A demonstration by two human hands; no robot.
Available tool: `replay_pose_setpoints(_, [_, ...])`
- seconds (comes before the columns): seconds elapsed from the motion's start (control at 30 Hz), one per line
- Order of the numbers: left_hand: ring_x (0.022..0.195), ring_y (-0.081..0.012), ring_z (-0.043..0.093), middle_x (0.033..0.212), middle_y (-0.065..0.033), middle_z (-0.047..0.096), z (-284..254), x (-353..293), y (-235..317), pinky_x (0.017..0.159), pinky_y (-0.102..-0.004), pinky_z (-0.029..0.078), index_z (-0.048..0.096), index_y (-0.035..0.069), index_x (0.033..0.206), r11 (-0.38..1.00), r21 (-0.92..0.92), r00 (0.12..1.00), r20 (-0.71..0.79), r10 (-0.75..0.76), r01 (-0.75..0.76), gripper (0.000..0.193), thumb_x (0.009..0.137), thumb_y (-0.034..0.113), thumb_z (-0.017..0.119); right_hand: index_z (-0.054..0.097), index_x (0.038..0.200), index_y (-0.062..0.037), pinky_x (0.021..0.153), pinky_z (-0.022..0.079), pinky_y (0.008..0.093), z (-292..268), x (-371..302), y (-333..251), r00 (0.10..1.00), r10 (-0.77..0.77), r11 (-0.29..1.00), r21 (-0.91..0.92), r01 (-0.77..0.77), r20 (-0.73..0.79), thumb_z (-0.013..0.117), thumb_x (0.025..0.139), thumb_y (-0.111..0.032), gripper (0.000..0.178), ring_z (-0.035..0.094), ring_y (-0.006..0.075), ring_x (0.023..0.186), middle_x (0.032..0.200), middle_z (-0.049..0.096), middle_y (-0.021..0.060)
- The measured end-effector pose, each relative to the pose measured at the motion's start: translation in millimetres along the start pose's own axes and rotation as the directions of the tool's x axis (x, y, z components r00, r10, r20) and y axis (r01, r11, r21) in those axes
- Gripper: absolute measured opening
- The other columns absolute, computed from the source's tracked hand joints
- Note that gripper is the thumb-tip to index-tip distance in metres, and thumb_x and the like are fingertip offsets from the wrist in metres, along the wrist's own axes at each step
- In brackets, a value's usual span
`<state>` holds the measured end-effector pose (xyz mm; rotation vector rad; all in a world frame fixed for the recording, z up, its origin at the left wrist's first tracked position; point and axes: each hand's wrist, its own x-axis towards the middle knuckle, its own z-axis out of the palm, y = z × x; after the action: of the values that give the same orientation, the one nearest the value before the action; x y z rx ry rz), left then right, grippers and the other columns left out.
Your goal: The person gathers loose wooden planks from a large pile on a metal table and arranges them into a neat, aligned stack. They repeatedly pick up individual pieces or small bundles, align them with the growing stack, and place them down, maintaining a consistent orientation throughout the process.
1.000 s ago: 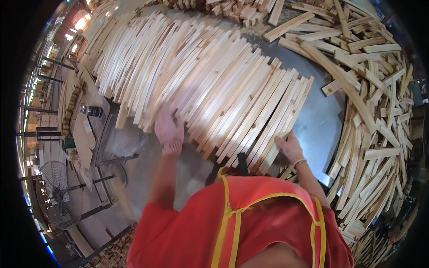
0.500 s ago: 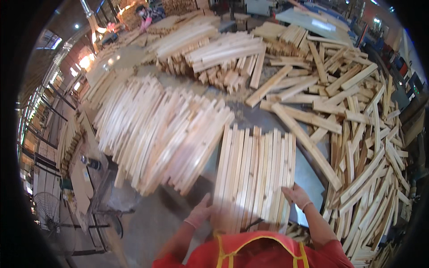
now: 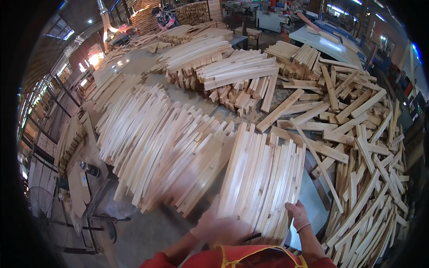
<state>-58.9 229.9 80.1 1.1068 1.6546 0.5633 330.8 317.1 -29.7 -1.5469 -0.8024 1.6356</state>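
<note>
Head view: neat row of pale wooden slats (image 3: pixel 263 178) at table centre. Right hand (image 3: pixel 298 214) flat on its near right corner, fingers together; left hand (image 3: pixel 219 230) blurred at near edge, fingers unreadable. Fanned pile (image 3: pixel 152 147) left, loose scraps (image 3: pixel 357 147) right, seemingly unsorted.

The left hand (image 3: pixel 219 228) is smeared by motion blur, so its fingers cannot be told apart, nor whether it grips the near ends of the bundle of wooden slats (image 3: pixel 263 178). The slats' near ends under it blur too. The right hand (image 3: pixel 298 215) shows its back only; its fingertips lie hidden. The 2 people (image 3: pixel 164 17) at the far edge are tiny and partly cropped.
</note>
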Motion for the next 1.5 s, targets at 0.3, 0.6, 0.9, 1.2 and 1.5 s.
replay_pose_setpoints(0.3, [0.134, -0.0251, 0.059, 0.149, -0.0163, 0.057, -135.4, 135.8, 98.2, 0.113, -0.0413, 0.048, 0.02, 0.001, 0.166, 0.735, -0.504, 0.887, -0.182, 0.424, -0.454, 0.1, 0.087, 0.009, 0.08, 0.057, 0.143, 0.0048, 0.104, 0.054, 0.0368, 164.7, 134.1, -241.7, 0.936, -0.263, 0.965, 0.04, 0.261, 0.235, 0.071, 0.092, -0.009, 0.054, 0.068, 0.0239, 0.117, 0.131, 0.071, 0.0134])
replay_pose_setpoints(0.6, [0.114, -0.0294, 0.071, 0.14, -0.0153, 0.064, -404.7, 415.4, 269.5, 0.095, -0.0389, 0.062, 0.043, 0.006, 0.157, 0.688, -0.543, 0.851, -0.475, 0.222, -0.482, 0.069, 0.095, 0.008, 0.074, 0.076, 0.119, -0.0035, 0.102, 0.05, 0.0336, 387.3, 426.2, -539.0, 0.544, -0.704, 0.559, -0.116, 0.821, 0.455, 0.058, 0.105, -0.027, 0.032, 0.068, 0.0194, 0.112, 0.117, 0.076, 0.0075])
replay_pose_setpoints(0.9, [0.116, -0.0178, 0.06, 0.124, -0.008, 0.068, -455.2, 501.3, 236.1, 0.097, -0.0316, 0.048, 0.067, 0.002, 0.135, 0.932, -0.225, 0.882, -0.443, 0.163, -0.285, 0.049, 0.098, 0.034, 0.072, 0.065, 0.136, 0.0035, 0.098, 0.05, 0.0304, 373.5, 424.5, -430.7, 0.458, -0.639, 0.636, 0.089, 0.767, 0.618, 0.065, 0.102, -0.028, 0.046, 0.064, 0.0184, 0.115, 0.123, 0.071, 0.0104])
replay_pose_setpoints(1.2, [0.149, -0.0347, 0.047, 0.157, -0.0234, 0.051, -232.2, 267.8, 175.7, 0.121, -0.0428, 0.041, 0.043, -0.001, 0.16, 0.777, 0.462, 0.749, -0.301, 0.591, -0.427, 0.075, 0.096, 0.022, 0.076, 0.048, 0.156, 0.002, 0.109, 0.049, 0.0444, 105.4, 48.9, -431.8, 0.358, -0.882, 0.323, -0.16, 0.933, 0.308, 0.073, 0.096, -0.032, 0.074, 0.062, 0.0267, 0.125, 0.141, 0.062, 0.0148])
replay_pose_setpoints(1.5, [0.146, -0.0404, 0.05, 0.149, -0.0255, 0.059, -43.9, 111.7, 155.3, 0.122, -0.0476, 0.04, 0.056, 0.0, 0.15, 0.444, 0.627, 0.708, 0.256, 0.658, -0.64, 0.07, 0.09, 0.03, 0.078, 0.048, 0.156, 0.0014, 0.114, 0.045, 0.0414, -137.9, -260.1, -408.8, 0.283, -0.959, 0.106, -0.922, 0.372, 0.004, 0.074, 0.096, -0.025, 0.071, 0.058, 0.0254, 0.132, 0.147, 0.059, 0.0142])
